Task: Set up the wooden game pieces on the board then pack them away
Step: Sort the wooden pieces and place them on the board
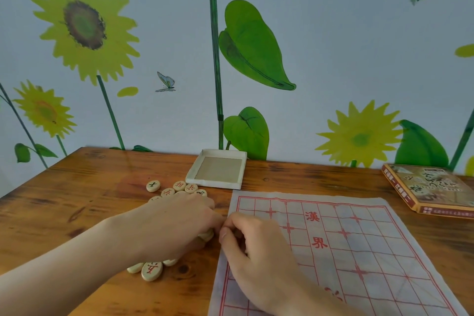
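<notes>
Wooden pieces (179, 188) crowd the worktop (77, 187) under the left hand (174, 228), its fingers curled on some. Right hand (259, 251) rests curled on the paper board (359, 251); whether it holds anything, I cannot tell. An empty tray (218, 169) and box lid (433, 190) lie beyond.

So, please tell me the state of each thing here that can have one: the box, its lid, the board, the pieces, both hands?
Box tray: open, empty.
Lid: off, lying flat at the table's right edge.
Board sheet: unfolded, flat, no pieces on it.
Wooden pieces: loose pile left of the board.
Left hand: over the pile, grip unclear.
Right hand: curled, resting on the board's left edge.
</notes>
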